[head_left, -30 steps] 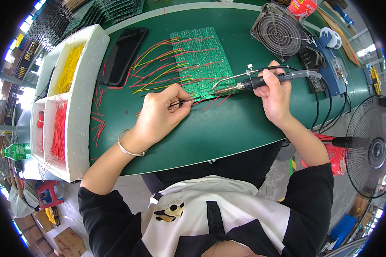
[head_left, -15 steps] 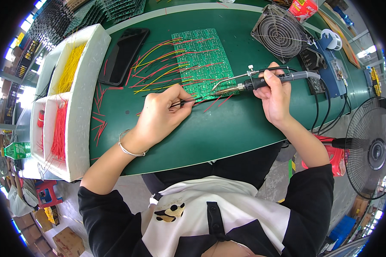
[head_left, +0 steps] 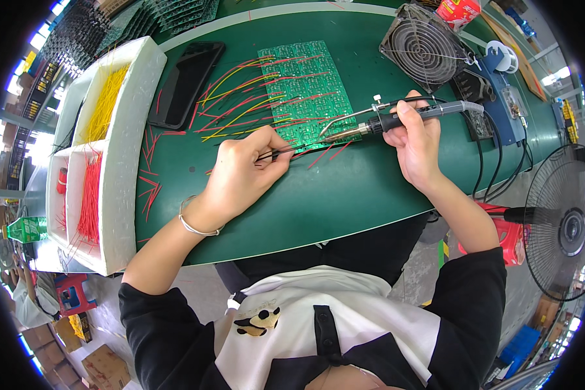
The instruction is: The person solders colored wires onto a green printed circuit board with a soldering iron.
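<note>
The left hand point(head_left: 240, 172) pinches a thin wire point(head_left: 286, 153) in closed fingers. The right hand point(head_left: 416, 140) grips a soldering iron point(head_left: 377, 123), its tip just beyond the left fingertips, at the green circuit board's point(head_left: 305, 81) near edge on the worktop point(head_left: 344, 195).

Board point(head_left: 309, 84) at table point(head_left: 344, 188) centre, wires point(head_left: 240, 104) fanning off its left edge. Phone point(head_left: 185, 84) left of board. Tray point(head_left: 120, 162) at table's left edge, wire bundles in its compartments. Fan point(head_left: 422, 45) right of board, station point(head_left: 500, 97) right of fan. Left hand point(head_left: 244, 172) before board, at its near edge. Right hand point(head_left: 416, 140) right of board, holding iron point(head_left: 383, 120); tip over board's near right corner. Floor fan point(head_left: 562, 224) beyond table, far right.
</note>
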The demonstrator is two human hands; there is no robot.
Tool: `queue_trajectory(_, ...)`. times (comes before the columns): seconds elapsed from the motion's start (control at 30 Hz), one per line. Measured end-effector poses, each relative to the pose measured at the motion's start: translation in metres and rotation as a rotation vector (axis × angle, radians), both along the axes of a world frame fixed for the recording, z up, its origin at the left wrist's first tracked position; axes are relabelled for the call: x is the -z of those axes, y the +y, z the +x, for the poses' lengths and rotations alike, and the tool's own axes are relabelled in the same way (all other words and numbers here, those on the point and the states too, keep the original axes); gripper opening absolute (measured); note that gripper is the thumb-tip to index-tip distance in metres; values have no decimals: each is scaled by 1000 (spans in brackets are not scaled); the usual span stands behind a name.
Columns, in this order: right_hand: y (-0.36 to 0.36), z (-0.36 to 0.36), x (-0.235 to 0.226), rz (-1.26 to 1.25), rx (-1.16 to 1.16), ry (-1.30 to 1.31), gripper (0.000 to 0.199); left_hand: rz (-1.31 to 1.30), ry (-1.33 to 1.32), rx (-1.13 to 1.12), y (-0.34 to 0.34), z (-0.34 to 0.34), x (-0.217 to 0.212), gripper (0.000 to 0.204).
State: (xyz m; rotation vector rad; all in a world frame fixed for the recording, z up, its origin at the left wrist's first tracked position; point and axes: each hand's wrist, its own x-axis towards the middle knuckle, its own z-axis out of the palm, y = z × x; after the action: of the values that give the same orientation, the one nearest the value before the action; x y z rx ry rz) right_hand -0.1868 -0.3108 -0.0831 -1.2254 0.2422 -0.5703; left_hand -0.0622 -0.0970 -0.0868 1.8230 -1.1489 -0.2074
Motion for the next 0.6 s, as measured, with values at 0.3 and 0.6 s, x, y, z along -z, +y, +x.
queue_trajectory(0.3, 0, -1, 0, 14, 7, -18, 20, 3, 23, 5, 0, 0, 1, 12)
queue_trajectory(0.6, -1, -1, 0, 61, 26, -19, 19, -5, 39, 7, 0, 0, 1, 12)
